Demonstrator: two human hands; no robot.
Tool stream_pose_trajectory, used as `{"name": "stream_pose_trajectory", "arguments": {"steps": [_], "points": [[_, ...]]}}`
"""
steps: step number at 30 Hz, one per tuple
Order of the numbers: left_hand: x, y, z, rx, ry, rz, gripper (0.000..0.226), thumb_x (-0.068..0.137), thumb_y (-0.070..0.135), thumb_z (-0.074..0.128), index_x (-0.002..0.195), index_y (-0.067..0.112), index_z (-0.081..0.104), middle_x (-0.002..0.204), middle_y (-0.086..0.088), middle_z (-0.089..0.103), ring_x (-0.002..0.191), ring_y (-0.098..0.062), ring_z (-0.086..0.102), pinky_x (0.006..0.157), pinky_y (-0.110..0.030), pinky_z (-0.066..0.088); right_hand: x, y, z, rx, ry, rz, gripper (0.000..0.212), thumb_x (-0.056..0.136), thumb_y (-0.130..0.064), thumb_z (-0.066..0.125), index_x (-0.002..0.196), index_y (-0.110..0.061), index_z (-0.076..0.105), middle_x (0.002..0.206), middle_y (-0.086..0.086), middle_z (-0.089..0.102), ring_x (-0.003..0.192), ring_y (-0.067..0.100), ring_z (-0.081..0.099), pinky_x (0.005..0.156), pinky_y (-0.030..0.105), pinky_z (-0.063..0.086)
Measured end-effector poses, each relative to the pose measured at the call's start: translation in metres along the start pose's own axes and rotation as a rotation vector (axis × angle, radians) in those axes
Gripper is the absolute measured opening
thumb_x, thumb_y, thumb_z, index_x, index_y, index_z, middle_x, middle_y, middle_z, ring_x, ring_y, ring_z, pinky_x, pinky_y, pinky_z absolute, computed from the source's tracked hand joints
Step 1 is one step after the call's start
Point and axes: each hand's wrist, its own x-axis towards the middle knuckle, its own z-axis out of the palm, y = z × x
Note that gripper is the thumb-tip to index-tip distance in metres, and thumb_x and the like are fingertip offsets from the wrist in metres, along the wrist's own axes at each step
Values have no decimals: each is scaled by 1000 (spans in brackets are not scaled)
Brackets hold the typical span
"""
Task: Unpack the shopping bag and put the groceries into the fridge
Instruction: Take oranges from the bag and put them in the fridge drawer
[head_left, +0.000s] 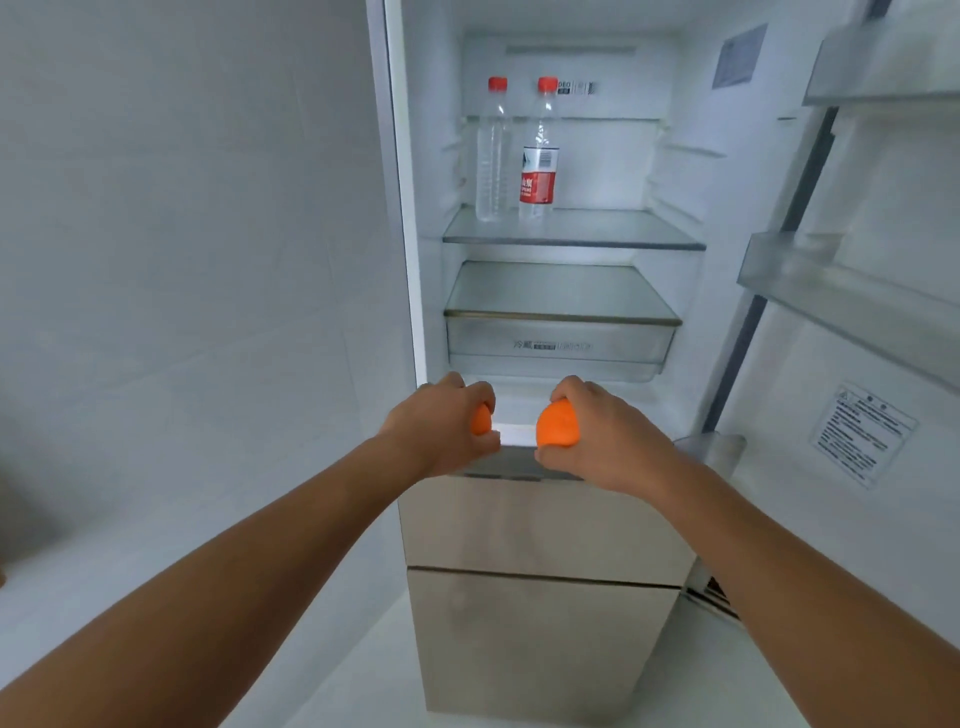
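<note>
Carrying two oranges: left hand (441, 423) fingers curled round the left orange (481, 420), right hand (610, 439) round the right orange (557, 425), both at the fridge (540, 519) compartment's front bottom edge. I'd set them well back from the lower shelf (561, 291) lip, they roll.

We see the fridge (540, 519) open; a clear bottle (492, 156) and a red-labelled bottle (539, 171) stand upright, just beside each other, on its upper shelf (623, 231), left of centre. Nearer, at its front edge, the left hand (441, 428) grips the left orange (481, 420), mostly hidden, and the right hand (608, 441) the right orange (557, 426)
</note>
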Motion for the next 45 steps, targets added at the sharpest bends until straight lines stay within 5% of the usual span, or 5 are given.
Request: {"name": "stream_pose_trajectory", "arguments": {"steps": [16, 21, 30, 39, 45], "points": [[209, -39, -8, -3, 60, 124, 35, 85, 50, 59, 115, 34, 52, 108, -2, 39, 92, -27, 51, 85, -45, 53, 168, 44, -15, 17, 196, 130, 70, 80, -49, 74, 140, -45, 38, 127, -3, 36, 104, 23, 53, 83, 33, 51], [242, -42, 4, -4, 48, 124, 36, 88, 51, 60, 118, 34, 50, 115, -4, 39, 101, -26, 48, 84, -41, 54, 209, 69, -9, 88, 223, 193, 82, 77, -44, 79, 143, -33, 32, 129, 3, 40, 108, 27, 54, 85, 36, 48], [274, -53, 10, 11, 41, 29, 46, 88, 55, 60, 127, 35, 48, 123, -4, 38, 112, -27, 46, 89, -45, 53, 294, 109, 0, 107, 178, 242, 86, 80, -43, 77, 149, -26, 29, 144, 9, 31, 119, 35, 53, 98, 46, 49], [280, -66, 15, 27, 12, -36, 50, 88, 54, 59, 133, 34, 47, 129, -7, 39, 116, -30, 46, 92, -48, 53, 338, 126, 16, 261, 193, 314, 77, 86, -55, 67, 147, -27, 29, 140, 6, 36, 117, 31, 50, 79, 37, 46], [280, -66, 15, 33, 4, -28, 52, 89, 53, 60, 135, 34, 45, 132, -7, 39, 117, -31, 47, 93, -48, 53, 334, 128, 19, 210, 223, 306, 87, 81, -54, 74, 148, -23, 28, 142, 9, 35, 129, 33, 42, 101, 46, 45]]}}
